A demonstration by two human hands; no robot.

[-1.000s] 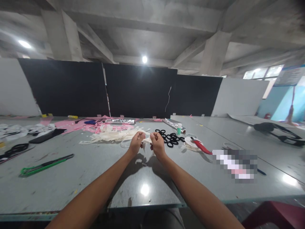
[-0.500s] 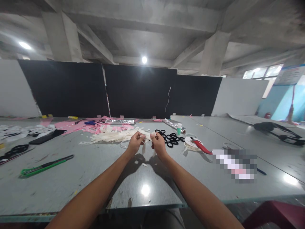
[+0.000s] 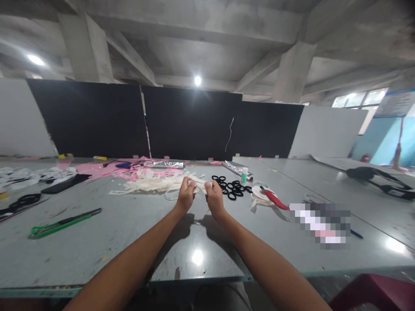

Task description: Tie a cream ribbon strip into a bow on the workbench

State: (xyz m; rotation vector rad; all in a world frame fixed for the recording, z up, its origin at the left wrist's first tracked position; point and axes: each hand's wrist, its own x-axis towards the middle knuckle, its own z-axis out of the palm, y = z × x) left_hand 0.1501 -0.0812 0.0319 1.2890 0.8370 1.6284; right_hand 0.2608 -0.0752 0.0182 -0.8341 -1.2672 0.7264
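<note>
On the left of the grey table (image 3: 129, 216) lies a green utility knife (image 3: 66, 222), which no hand touches. Further to the far middle is a loose heap of cream strips (image 3: 152, 182), and these strips lie flat, out of the hands. One cream fabric piece (image 3: 200, 185) is in the air between the two hands, in front of the heap's right end, so I judge that the work on this piece is under way and not finished; how much is done on it, I cannot tell. The left hand (image 3: 186, 196) has its thumb pressed toward the curled fingers, and it pinches the left end of the piece. The right hand (image 3: 214, 198) pinches the right end in the same manner, with thumb on top; its lower fingers are partly hidden. Just beyond, to the right, many black rings (image 3: 239, 190) lie in a group, then a white ribbon roll (image 3: 257, 192), both apart from the fingers.
</note>
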